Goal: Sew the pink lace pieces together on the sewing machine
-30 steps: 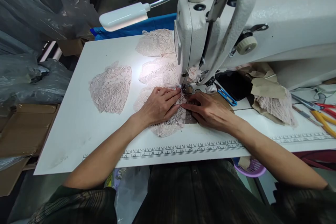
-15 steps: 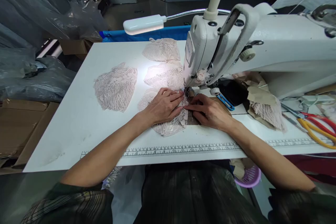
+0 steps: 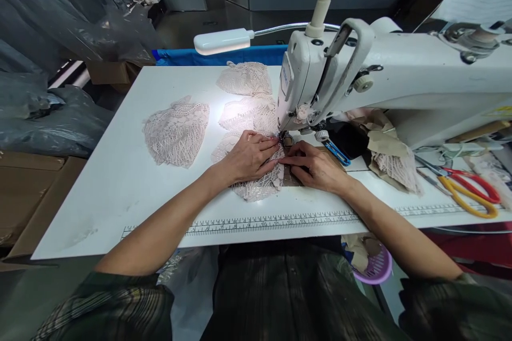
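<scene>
On the sewing machine bed, a pale pink lace piece [image 3: 256,189] lies partly hidden by my hands, its upper edge at the presser foot [image 3: 283,137]. My left hand [image 3: 252,155] rests flat over the lace, fingers stretched toward the needle area. From the other side, my right hand [image 3: 316,166] touches the lace's right edge with an outstretched index finger; its thumb is apart and the other fingers are bent. The white sewing machine [image 3: 308,69] stands over both hands. Above them, a second lace piece [image 3: 248,112] adjoins the one under my left hand.
Another lace piece [image 3: 176,133] lies left on the white table [image 3: 108,197]. Farther back is a lace piece [image 3: 246,79] under a white lamp [image 3: 222,41]. At right are a blue cutter [image 3: 336,152], scissors [image 3: 468,189] and paper-wrapped lace [image 3: 394,168]. A printed ruler [image 3: 256,224] runs along the front.
The camera view has shifted slightly, so the machine and the scissors appear farther left. Both hands keep nearly the same position on the lace.
</scene>
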The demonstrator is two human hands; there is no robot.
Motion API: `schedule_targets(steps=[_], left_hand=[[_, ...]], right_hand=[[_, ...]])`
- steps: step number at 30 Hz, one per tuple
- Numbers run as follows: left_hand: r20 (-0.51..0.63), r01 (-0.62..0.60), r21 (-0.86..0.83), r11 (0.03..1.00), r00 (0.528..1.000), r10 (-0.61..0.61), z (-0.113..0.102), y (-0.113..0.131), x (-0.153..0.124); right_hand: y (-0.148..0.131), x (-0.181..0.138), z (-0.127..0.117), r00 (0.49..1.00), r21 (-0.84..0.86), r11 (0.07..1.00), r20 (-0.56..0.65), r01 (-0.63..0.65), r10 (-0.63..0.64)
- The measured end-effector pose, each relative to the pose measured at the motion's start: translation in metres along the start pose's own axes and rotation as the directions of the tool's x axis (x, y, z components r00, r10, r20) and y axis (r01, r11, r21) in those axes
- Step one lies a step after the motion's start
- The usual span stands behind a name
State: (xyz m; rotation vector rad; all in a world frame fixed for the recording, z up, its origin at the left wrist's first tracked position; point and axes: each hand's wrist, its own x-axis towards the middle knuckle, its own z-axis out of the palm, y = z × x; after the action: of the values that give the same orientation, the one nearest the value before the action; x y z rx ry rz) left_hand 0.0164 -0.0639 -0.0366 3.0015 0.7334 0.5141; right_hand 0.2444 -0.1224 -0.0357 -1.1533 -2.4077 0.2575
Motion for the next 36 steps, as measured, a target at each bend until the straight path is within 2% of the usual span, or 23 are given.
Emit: schedule_targets(steps=[11,17,21,29,36], left_hand=[[0.035,0.004,0.08,0.997,0.999,-0.006,-0.0022,0.0039,0.0011],[-0.064,-0.045,0.156,0.987,0.996,0.055,0.002,0.0072,0.0013],[-0.096,-0.08,0.125,0.989,0.991,0.092,0.0032,0.0079,0.0016],[-0.049,-0.052,0.058,0.997,0.997,0.055,-0.0024,0.0058,0.0018],[-0.051,0.026,0.093,0.995,0.998,-0.021,0.0013,0.0077,0.0054]], right_hand=[[-0.0002,-0.0002,0.0001,1.0,0.016,1.0,-0.007,-0.004,0.004],[0.0015,-0.0006,-0.0003,1.0,0.037,0.999,0.002,-0.001,0.001],[0.0033,-0.001,0.0004,1.0,0.025,1.0,0.013,0.012,-0.012],[0.0044,0.0,0.0004,0.999,-0.004,1.0,0.027,0.019,-0.019],[0.0026,0.0058,0.0007,1.0,-0.104,0.995,0.021,0.014,-0.012]])
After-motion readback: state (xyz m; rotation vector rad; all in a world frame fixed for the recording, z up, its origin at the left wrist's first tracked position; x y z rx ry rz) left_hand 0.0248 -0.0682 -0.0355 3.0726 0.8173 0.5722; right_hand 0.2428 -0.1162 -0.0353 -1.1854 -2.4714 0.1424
